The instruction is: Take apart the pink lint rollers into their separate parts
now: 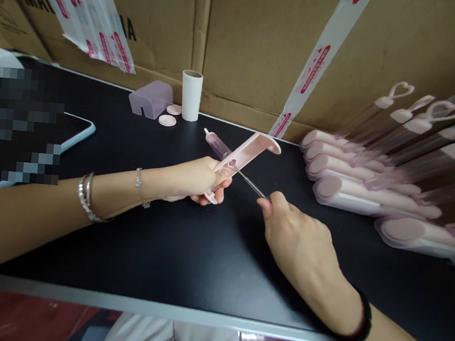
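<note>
Step in hand, as judged: driver work on the pink part; the part is held tilted above the table, near its middle; the tip of the driver is at a purple spot on its face; whether it is seated there cannot be told. The left hand grasps the part's lower end, thumb across the face, fingers curled beneath; the right hand is closed on the driver's near end, the handle hidden within the fist. A purple tube extends behind the part; whether joined to it cannot be told.

The next move appears to call for a firm left grip, the driver in line with the spot, and steady pressure while turning.

Writing: the carton bears black capitals, "MAD" and "IA" legible, tape covering the middle; the tape's red print is too small to read; no brand identified.
</note>
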The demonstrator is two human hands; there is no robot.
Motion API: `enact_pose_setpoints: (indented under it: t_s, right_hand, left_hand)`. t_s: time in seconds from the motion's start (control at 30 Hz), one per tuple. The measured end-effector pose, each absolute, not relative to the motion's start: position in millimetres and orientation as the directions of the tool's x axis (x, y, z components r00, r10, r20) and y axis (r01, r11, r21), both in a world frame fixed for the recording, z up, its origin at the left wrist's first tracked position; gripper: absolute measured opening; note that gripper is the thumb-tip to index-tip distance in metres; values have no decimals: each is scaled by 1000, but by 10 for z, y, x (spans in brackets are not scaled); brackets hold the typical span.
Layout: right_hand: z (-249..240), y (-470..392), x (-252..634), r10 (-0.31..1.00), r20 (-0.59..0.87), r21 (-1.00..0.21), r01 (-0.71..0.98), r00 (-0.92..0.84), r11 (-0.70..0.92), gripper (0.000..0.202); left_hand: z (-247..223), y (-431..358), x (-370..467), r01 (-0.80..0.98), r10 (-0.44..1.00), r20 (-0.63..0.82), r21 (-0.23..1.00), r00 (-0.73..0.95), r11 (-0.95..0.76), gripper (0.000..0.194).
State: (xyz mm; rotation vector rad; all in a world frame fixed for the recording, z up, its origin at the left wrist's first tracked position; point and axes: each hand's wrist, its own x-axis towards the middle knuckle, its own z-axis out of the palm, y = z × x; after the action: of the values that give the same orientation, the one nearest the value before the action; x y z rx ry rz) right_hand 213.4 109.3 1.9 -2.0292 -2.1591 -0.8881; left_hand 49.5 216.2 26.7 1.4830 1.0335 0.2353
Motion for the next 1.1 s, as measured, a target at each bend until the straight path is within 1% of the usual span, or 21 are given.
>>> enact_pose_setpoints:
  t_s: [0.13,0.27,0.33,0.47,0.57,0.7,0.87,1.1]
  right_hand:
    - [-11,1130,2151,931,354,341,939,-92,-37,29]
    - [-71,1216,2177,970,237,231,973,-48,-8,31]
    - [-96,1249,2167,978,205,197,980,-22,-19,32]
    - [-91,1256,2117,976,217,179,982,18,-57,31]
    - [-24,1208,2104,970,241,150,988,-9,-29,30]
    - [73,1147,2137,959,281,158,987,-34,-11,22]
    - [102,1152,2154,969,241,129,991,-53,22,21]
    - [89,1180,2165,972,229,145,989,-53,19,24]
  left_hand:
    - [254,2193,481,438,669,-429,883,607,169,29]
    - [217,2252,451,433,644,-434,885,630,173,30]
    - [206,2262,452,446,631,-444,879,637,168,31]
    - [211,2234,475,427,644,-418,891,641,153,31]
    - [223,2199,486,413,659,-397,900,638,142,28]
    - [215,2180,500,376,703,-376,912,604,165,27]
    - [201,2185,509,355,715,-363,919,597,170,30]
    - [197,2181,504,396,712,-377,906,593,150,26]
